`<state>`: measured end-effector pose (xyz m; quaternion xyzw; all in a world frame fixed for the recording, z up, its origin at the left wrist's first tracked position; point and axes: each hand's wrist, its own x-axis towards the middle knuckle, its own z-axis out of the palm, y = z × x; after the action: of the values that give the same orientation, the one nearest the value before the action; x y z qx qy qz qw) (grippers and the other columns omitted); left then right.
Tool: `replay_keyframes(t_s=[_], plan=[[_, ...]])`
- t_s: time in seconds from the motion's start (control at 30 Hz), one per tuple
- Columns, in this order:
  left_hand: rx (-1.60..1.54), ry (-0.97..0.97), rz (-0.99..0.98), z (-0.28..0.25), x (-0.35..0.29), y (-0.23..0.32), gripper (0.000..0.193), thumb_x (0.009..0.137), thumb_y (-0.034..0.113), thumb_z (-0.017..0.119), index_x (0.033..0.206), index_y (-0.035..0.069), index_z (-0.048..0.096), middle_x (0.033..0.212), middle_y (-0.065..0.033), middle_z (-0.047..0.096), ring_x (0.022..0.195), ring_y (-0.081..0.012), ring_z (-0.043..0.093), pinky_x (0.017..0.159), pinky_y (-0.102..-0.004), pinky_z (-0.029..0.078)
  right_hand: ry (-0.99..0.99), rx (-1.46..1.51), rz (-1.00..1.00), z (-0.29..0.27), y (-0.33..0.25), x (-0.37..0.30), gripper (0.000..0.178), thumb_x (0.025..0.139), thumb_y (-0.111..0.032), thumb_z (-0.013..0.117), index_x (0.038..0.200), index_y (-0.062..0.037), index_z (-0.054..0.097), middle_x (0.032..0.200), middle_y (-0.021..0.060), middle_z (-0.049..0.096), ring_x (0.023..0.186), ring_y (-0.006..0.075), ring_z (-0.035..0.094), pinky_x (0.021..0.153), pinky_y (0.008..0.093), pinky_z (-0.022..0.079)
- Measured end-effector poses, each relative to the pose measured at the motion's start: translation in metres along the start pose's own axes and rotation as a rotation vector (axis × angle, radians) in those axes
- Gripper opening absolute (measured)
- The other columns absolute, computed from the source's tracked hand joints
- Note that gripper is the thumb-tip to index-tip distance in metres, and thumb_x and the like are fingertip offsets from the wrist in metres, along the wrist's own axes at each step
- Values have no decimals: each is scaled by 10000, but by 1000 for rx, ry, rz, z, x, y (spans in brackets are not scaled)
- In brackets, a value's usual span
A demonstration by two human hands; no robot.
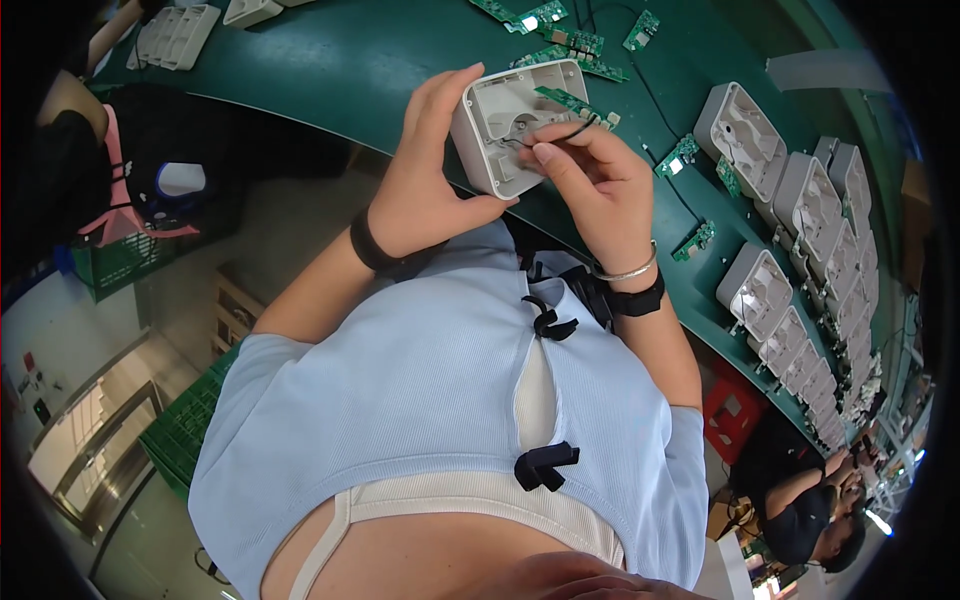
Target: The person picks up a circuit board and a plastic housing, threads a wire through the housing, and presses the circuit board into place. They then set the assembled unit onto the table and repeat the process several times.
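Note:
My left hand (425, 185) grips a light grey plastic housing (487, 160) by its left side, fingers along the far edge and thumb at the near corner. The housing's open side faces up, showing ribs and posts inside. Over its right half, my right hand (595, 180) pinches a thin black cable (578, 131) between thumb and forefinger. A green circuit board (566, 101) lies across the housing's far right rim, just beyond those fingers. Whether the cable joins this board I cannot tell.
More circuit boards (575, 45) with black leads lie on the green table (330, 65) beyond the housing. Another board (678, 157) is to the right. Rows of grey housings (745, 140) line the right side. A co-worker (800, 495) sits at lower right; another person's arm (115, 35) shows at upper left.

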<state>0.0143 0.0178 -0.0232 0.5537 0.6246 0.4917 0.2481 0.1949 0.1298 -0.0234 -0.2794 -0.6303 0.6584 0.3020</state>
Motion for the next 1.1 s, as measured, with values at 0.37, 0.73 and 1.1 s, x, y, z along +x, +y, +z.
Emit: replay_keyframes(t_s=[0.37, 0.73, 1.1], plan=[[-2, 4, 12, 2, -1, 1, 1086, 671, 100, 888, 1603, 117, 331, 1526, -200, 372, 1432, -389, 422, 1178, -452, 403, 19, -322, -155, 4, 0, 0, 123, 896, -20, 780, 1019, -11, 775, 1012, 79, 776, 852, 154, 713, 783, 277, 569], [-42, -70, -32, -7, 0, 5, 1029, 714, 63, 867, 1599, 130, 346, 1608, -180, 339, 1318, -365, 571, 1011, -420, 561, -25, -704, -321, -12, -15, 2, 128, 855, 2, 763, 980, -24, 755, 938, 107, 718, 886, 252, 689, 763, 338, 550], [-28, -168, -102, -21, 4, -1, 1073, 718, 23, 876, 1622, 142, 309, 1605, -172, 363, 1074, -306, 707, 847, -352, 612, -75, -870, -780, -28, -22, 18, 295, 770, 39, 760, 1047, -61, 742, 1101, 84, 703, 973, 299, 682, 901, 423, 527]])
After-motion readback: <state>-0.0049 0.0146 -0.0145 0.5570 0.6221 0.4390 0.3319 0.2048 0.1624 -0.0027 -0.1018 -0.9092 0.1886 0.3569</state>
